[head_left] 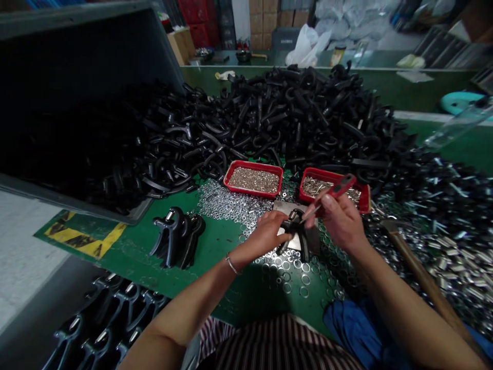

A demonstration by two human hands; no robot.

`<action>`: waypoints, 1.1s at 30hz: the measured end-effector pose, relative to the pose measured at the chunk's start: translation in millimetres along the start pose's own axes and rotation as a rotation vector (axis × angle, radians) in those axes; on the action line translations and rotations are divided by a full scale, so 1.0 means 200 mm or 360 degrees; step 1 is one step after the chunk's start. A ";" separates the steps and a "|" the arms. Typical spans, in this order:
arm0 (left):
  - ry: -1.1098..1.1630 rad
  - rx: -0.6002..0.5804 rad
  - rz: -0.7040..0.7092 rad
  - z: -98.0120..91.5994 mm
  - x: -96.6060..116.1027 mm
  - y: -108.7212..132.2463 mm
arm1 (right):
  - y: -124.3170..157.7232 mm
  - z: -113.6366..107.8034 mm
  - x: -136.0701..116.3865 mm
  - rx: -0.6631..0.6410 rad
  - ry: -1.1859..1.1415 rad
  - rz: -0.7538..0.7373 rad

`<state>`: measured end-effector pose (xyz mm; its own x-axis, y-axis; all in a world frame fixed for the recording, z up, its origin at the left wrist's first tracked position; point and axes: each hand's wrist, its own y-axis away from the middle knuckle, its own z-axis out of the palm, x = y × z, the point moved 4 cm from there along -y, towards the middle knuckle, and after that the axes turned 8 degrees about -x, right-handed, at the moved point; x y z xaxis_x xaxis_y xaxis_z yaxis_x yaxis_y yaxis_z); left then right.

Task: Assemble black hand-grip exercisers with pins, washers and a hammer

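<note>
My left hand (272, 228) is closed around a black curved handle-like part (304, 246), steadying it over a small metal plate (314, 239) on the green table. In my right hand (342, 221) is a screwdriver with a red and dark handle (342, 186). Its thin shaft slants down to the left and its tip is at the black part; whether it touches cannot be made out. Just beyond my hands stand a red tray of tiny metal pieces (254, 165) and a red tray of pins (306, 192). Loose metal rings (287, 264) lie around the plate.
A big pile of black parts (292, 113) fills the back, spilling from a tipped grey bin (165, 56). Several assembled black parts (173, 239) stand at left, more (100, 329) below the table edge. A hammer (412, 262) and metal cylinders (458, 262) lie at right.
</note>
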<state>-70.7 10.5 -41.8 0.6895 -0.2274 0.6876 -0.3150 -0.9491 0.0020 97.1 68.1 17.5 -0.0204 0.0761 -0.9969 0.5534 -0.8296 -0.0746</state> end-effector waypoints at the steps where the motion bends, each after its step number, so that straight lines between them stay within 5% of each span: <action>1: -0.0003 -0.0005 0.0005 0.00 0.00 0.00 | 0.02 -0.04 0.03 0.0085 -0.0032 0.0027; 7: 0.0016 -0.0005 -0.0004 0.02 -0.02 0.00 | 0.10 -0.11 0.30 0.0227 0.0030 0.0211; 14: 0.0045 -0.0027 -0.0042 0.03 -0.03 -0.01 | 0.12 -0.06 0.33 0.0225 0.0072 0.0173; 21: 0.0005 -0.0047 -0.0015 0.03 -0.02 0.00 | 0.04 0.01 0.19 -0.0057 0.1206 0.0069; 29: -0.0247 -0.0114 -0.0113 0.00 0.04 -0.02 | 0.00 0.12 -0.09 -0.0039 -0.0464 -0.0044; 33: -0.0246 -0.0081 -0.0087 0.02 0.02 0.01 | 0.11 -0.07 0.00 -0.0090 -0.0341 0.0247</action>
<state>-65.6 7.4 -42.2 0.7975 -0.2102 0.5655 -0.3042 -0.9496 0.0760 121.4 56.7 17.1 -0.1040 -0.1732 -0.9794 0.6090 -0.7896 0.0749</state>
